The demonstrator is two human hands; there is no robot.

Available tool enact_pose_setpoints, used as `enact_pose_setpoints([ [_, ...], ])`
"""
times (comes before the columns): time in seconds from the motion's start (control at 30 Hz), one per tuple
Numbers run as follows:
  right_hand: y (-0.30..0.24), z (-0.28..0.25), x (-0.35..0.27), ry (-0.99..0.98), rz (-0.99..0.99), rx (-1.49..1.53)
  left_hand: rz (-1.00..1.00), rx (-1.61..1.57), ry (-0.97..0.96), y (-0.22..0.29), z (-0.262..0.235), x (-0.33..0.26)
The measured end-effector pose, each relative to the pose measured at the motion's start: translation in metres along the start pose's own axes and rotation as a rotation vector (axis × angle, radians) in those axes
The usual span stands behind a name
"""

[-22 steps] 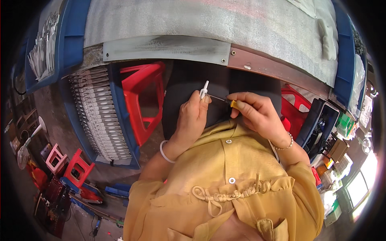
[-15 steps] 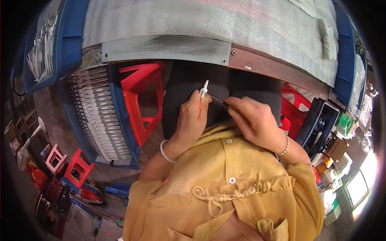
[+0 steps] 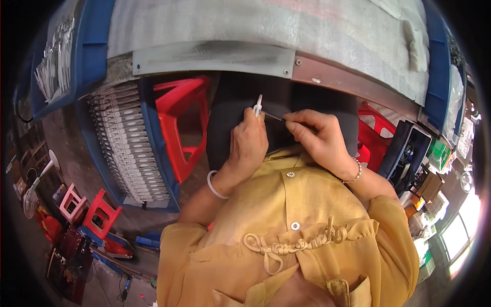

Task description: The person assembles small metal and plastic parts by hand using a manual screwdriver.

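Observation:
Above my lap, my left hand [image 3: 249,139] pinches a small white plastic piece [image 3: 258,106] between thumb and forefinger, its narrow tip pointing away from me. My right hand [image 3: 319,135] is closed on a thin metal rod [image 3: 272,116], which reaches left to the white piece near my left thumb. Whether the rod's end is inside the piece or only against it is too small to tell. The rod's other end is hidden by my right fingers.
Beyond my knees runs a worktable covered with white foam sheet [image 3: 215,23], with a metal edge strip [image 3: 215,58]. At left, a blue crate [image 3: 162,153] holds rows of white-handled pieces [image 3: 128,143]. Red stools [image 3: 181,128] stand beside my legs. A blue bin [image 3: 92,48] of white sticks is far left.
Both hands have shifted slightly away from me. My right hand has turned and drawn a little back, showing more of its fingers. The white piece stays in my left hand.

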State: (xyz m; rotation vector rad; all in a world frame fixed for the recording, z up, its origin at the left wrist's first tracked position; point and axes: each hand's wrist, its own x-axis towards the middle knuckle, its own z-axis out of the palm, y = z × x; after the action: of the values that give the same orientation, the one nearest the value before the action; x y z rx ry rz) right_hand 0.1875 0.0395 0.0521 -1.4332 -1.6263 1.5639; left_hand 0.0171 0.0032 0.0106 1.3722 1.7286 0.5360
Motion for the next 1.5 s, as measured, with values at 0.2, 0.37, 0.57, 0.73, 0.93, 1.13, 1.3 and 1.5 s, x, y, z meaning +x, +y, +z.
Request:
enact_pose_setpoints([
  [0.2, -0.005, -0.011, 0.009, -0.129, -0.265, -0.393, 0.092, -0.048, -0.027, -0.006, 0.003, 0.002],
  [0.37, -0.041, -0.015, 0.015, -0.344, -0.443, -0.993, 0.031, -0.108, -0.06, -0.004, -0.001, 0.003],
  [0.57, -0.013, -0.009, 0.024, -0.147, -0.221, -0.35, 0.058, -0.014, -0.026, -0.009, 0.001, 0.014],
  [0.73, 0.001, -0.005, 0.022, -0.108, 0.272, 0.197, 0.044, 0.023, 0.01, -0.004, -0.001, 0.013],
  [0.93, -0.038, -0.022, 0.018, -0.29, -0.058, -0.225, 0.236, -0.134, 0.093, -0.02, -0.001, 0.004],
  [1.13, -0.037, -0.022, -0.006, -0.204, -0.334, -0.449, -0.378, -0.883, -0.29, -0.001, -0.025, -0.001],
  [1.3, -0.03, -0.02, -0.006, -0.156, -0.359, -0.461, -0.343, -0.862, -0.304, -0.003, -0.025, -0.001],
  [1.5, -0.024, -0.021, -0.004, -0.135, -0.339, -0.409, -0.301, -0.758, -0.276, -0.004, -0.02, 0.001],
])
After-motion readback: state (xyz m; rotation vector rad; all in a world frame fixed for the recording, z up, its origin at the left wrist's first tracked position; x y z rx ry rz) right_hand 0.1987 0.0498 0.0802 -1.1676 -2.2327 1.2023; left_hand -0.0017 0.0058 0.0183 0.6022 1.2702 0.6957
